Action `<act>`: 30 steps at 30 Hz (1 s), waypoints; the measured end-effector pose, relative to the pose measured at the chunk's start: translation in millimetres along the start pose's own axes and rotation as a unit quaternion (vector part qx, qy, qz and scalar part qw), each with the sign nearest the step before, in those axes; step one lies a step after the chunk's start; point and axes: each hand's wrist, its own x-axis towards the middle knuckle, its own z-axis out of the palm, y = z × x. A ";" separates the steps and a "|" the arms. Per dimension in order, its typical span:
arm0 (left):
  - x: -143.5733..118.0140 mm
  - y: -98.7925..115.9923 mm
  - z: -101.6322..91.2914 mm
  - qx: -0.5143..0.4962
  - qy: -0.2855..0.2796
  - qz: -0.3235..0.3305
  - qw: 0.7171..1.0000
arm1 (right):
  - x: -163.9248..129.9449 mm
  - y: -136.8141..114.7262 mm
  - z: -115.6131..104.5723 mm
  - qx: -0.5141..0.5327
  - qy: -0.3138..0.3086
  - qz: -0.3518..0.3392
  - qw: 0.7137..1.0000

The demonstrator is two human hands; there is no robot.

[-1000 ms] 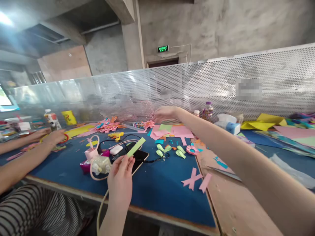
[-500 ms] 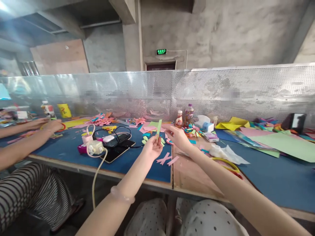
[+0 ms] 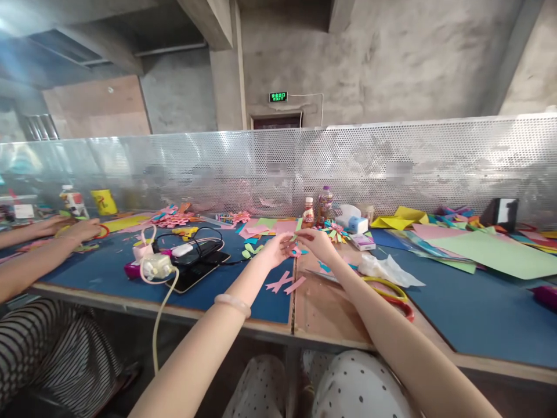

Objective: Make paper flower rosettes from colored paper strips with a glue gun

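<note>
Far left, another person's hands (image 3: 86,230) work low over the blue-topped bench (image 3: 100,281), a red loop at the nearer one; can't make out the rest. Behind them: white-capped bottle (image 3: 73,202), then a yellow tub (image 3: 104,202), both near the perforated metal screen (image 3: 191,168). Next, a pile of pink paper flowers (image 3: 170,217), with a yellow glue gun (image 3: 185,233) in front. Nearer the front edge, a plug (image 3: 157,266) with pale cable running over the edge, beside a dark phone (image 3: 198,273); white case (image 3: 182,250) just behind that. Pale green paper leaves (image 3: 251,251) lie short of the left hand (image 3: 278,251); pink strips (image 3: 278,282) lie below it, two crossed, one apart. Left hand is up off the bench, fingers curled, tips pinching the green strip (image 3: 299,223). Strip sits between both hands, poking up above the fingertips. Right hand (image 3: 318,242) meets the left there, thumb and fingers also closed on it; exact contact is small from here. Behind the right hand, two bottles (image 3: 324,208) and a multicoloured paper flower (image 3: 334,233); tissue pack (image 3: 358,224) right of those. Scissors (image 3: 386,288) lie partly under the right forearm, yellow and red handles out to its right. White crumpled wrap (image 3: 387,270) just behind the handles. Farther right, a big light green sheet (image 3: 505,255) on the blue surface.
</note>
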 end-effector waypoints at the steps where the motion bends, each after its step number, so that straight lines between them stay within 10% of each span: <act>1: 3.5 0.5 -2.0 0.010 -0.011 0.000 1.000 | -1.1 -0.5 -3.0 0.011 -0.009 0.004 1.000; 18: 28.2 -9.9 -27.3 0.113 -0.060 0.069 0.989 | -13.3 8.3 2.8 0.174 -0.082 0.095 0.977; 30: 12.2 -3.7 -14.1 0.212 -0.043 0.168 0.962 | -19.8 3.5 15.8 0.292 0.032 0.174 0.940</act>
